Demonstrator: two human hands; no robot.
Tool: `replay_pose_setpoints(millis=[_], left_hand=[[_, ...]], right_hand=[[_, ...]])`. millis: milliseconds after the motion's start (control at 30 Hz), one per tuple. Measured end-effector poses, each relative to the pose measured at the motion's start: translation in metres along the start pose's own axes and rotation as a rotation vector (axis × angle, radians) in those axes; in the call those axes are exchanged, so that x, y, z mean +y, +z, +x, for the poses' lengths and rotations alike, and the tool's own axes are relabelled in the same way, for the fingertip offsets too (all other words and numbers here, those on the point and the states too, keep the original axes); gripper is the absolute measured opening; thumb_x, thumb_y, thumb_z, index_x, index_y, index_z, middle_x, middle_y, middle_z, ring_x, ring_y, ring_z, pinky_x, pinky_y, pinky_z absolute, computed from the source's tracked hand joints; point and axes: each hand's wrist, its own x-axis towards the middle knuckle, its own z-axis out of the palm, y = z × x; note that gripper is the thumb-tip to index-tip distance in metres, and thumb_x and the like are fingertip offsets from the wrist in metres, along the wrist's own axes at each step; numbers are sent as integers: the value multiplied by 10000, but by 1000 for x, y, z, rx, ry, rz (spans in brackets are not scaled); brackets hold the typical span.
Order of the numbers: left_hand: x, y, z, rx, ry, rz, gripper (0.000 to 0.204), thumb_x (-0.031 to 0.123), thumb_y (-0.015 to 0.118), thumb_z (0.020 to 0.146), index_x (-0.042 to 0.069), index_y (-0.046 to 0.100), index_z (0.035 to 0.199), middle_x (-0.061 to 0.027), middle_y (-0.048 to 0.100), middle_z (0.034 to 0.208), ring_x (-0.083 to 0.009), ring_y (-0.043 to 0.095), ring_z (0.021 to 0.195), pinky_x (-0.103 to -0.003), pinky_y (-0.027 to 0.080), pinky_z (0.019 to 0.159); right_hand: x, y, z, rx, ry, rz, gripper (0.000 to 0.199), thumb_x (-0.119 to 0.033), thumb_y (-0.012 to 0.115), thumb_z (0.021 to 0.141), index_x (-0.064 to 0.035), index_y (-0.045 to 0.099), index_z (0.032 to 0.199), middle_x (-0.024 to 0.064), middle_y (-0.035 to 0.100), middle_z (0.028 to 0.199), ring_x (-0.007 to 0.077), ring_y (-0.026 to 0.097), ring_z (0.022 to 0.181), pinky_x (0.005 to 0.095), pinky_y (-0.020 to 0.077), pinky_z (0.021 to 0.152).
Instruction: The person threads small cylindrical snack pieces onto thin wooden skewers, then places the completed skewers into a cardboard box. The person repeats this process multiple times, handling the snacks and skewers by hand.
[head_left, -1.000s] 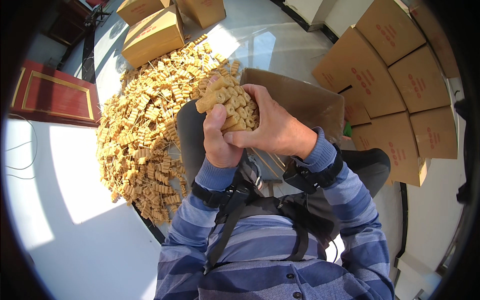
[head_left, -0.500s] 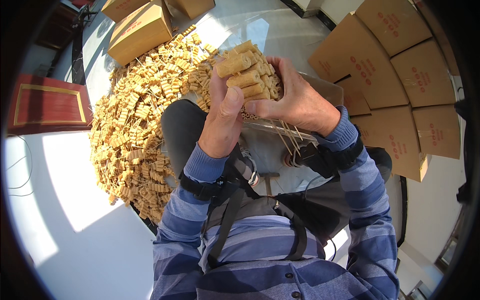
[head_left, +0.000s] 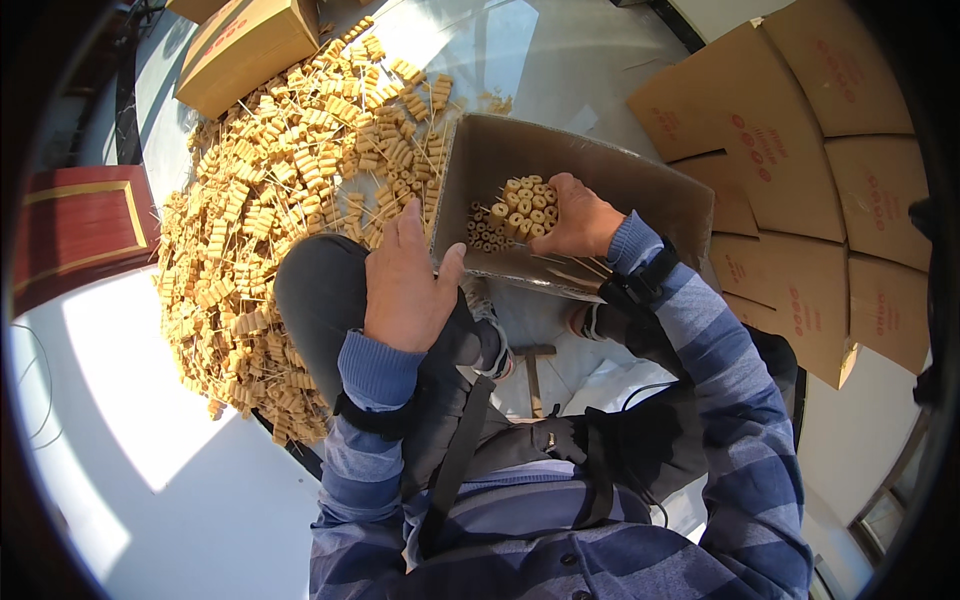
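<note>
The right hand [head_left: 580, 220] grasps a bundle [head_left: 525, 208] of golden-yellow, hollow, tube-shaped pieces threaded on thin pale sticks. Its thumb presses the near side, and the round tube ends face up. The bundle is in the mouth of a lidless box of brown cardboard [head_left: 610, 165], close to the box's middle; whether it rests on anything cannot be told. Stick ends [head_left: 585, 268] poke out below the hand, over the box's near rim. More yellow ring-shaped tube ends [head_left: 484, 236] show inside the box, at its near left corner.

The left hand [head_left: 410, 290] is empty, fingers spread, just outside that corner.

The step in hand looks to be setting this bundle in the box beside those pieces. The next move seems to call for keeping the tubes together and clearing the sticks over the near rim before the right hand lets go.

Left of the box, a wide heap [head_left: 270, 200] of loose yellow pieces on sticks covers the floor. Right of the box stand tan cardboard cartons with red print [head_left: 760, 240]. Beyond its far left is another tan carton [head_left: 250, 50].
</note>
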Motion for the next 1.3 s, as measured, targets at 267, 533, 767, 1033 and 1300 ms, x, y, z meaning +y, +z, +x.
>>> replay_pose_setpoints(millis=[267, 533, 767, 1033, 1300], left_hand=[[-18, 33, 20, -144, -137, 64, 404, 120, 517, 972, -55, 478, 1334, -259, 627, 1120, -427, 630, 988, -484, 522, 834], [-20, 33, 25, -170, -129, 29, 428, 43, 509, 922, -65, 481, 1335, -258, 634, 1076, -421, 623, 981, -479, 512, 846], [-13, 31, 25, -156, -106, 5, 403, 2, 518, 887, -72, 493, 1282, -263, 626, 1039, -426, 616, 963, -478, 511, 839], [-10, 32, 24, -202, -110, 18, 406, -28, 543, 854, -63, 480, 1253, -255, 611, 1016, -433, 603, 952, -480, 506, 826], [-2, 31, 29, -234, -143, 4, 343, -35, 567, 832, -38, 498, 1168, -235, 594, 970, -424, 592, 944, -484, 496, 821]], right_hand=[[14, 56, 52, 7, 56, -280, 1103, -459, 859, 639, 55, 290, 1433, 307, 449, 1391, 417, 465, 1313, 460, 387, 1107], [19, 80, 77, 325, -123, -604, 1025, -448, 814, 701, -13, 299, 1473, 188, 430, 1398, 351, 397, 1341, 548, 302, 1107], [32, 100, 102, 297, -102, -602, 988, -455, 822, 708, -38, 337, 1459, 154, 421, 1408, 329, 382, 1351, 539, 260, 1132], [45, 114, 125, 373, -71, -638, 768, -425, 729, 801, -81, 426, 1418, 138, 430, 1435, 328, 367, 1376, 634, 306, 1085], [65, 123, 145, 250, 81, -604, 579, -288, 603, 880, -106, 454, 1409, 135, 446, 1452, 308, 384, 1390, 627, 309, 1100]])
